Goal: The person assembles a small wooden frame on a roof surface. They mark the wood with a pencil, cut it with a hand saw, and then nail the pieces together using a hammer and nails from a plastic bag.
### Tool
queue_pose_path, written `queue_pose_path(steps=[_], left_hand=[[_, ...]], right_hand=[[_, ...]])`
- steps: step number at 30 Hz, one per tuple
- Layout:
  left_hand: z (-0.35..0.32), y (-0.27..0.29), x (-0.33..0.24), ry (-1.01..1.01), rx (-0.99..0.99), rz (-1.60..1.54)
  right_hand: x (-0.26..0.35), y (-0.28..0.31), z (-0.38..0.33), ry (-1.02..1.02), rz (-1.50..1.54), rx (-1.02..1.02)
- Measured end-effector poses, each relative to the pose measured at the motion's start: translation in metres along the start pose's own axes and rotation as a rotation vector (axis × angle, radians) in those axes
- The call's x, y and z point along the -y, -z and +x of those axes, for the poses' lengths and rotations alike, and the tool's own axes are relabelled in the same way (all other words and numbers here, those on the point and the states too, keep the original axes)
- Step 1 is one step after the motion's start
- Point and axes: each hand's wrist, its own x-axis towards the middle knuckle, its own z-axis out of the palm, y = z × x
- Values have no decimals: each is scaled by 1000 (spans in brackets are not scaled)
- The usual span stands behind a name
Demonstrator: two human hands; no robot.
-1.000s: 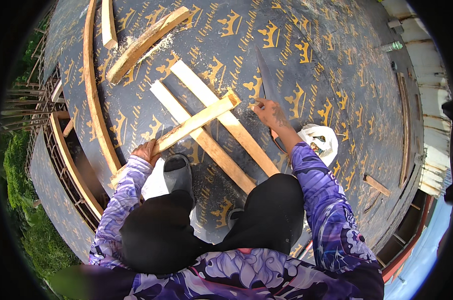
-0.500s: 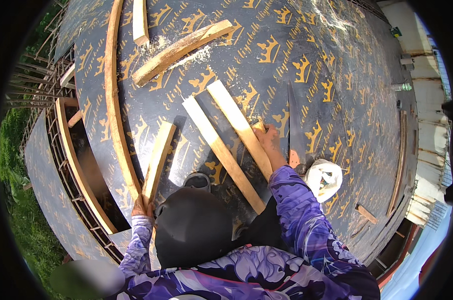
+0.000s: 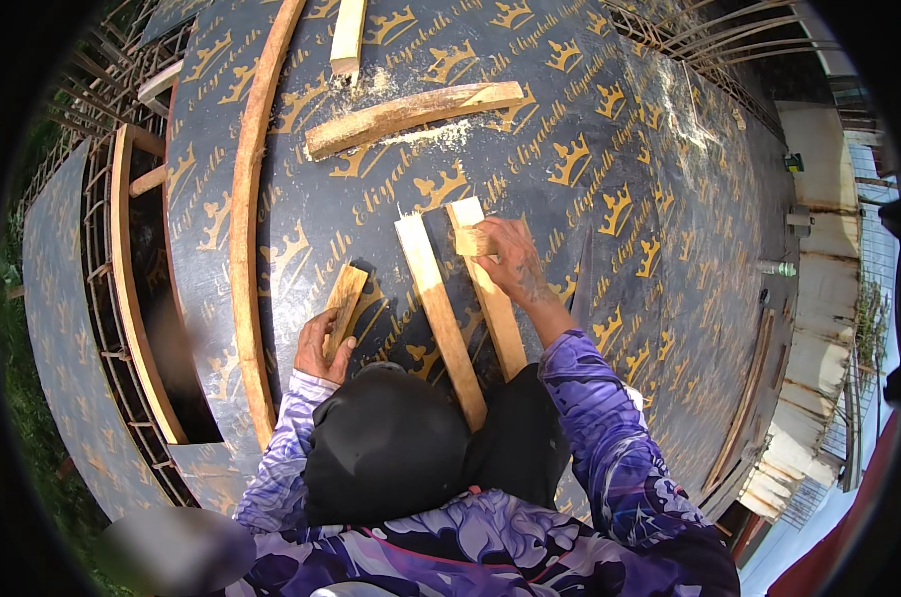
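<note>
My left hand (image 3: 321, 343) grips the near end of a short wooden batten (image 3: 346, 298) that lies on the dark printed plywood deck (image 3: 570, 119). My right hand (image 3: 510, 261) rests on the far end of a long wooden strip (image 3: 490, 294), fingers curled over a small wood block at its tip. A second long strip (image 3: 436, 308) lies parallel between the two hands. Both long strips run toward my knees, which are in black trousers.
A long curved timber edge (image 3: 247, 199) bounds the deck on the left, with an opening and steel rebar (image 3: 102, 298) beyond it. A rough slab of wood (image 3: 411, 114) with sawdust and another short piece (image 3: 349, 35) lie farther off. Buildings stand to the right.
My left hand has drawn the short batten nearer and to the left of the two strips. My right hand slid forward to the far end of the right strip.
</note>
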Motion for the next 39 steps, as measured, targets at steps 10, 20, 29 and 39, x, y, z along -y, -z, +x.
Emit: queue_pose_path(steps=[10,20,29,39], left_hand=[[-11,-53,40,-38,256,331],[17,-49,34,81,371,339],[17,-47,26,20,228,360],[114,-81,-23,-307,77,329]], right_hand=[[-2,-41,71,186,-294,273],[11,-64,70,141,-466,292],[6,-61,70,157,-458,358],[36,-10,-11,-188,-59,-44]])
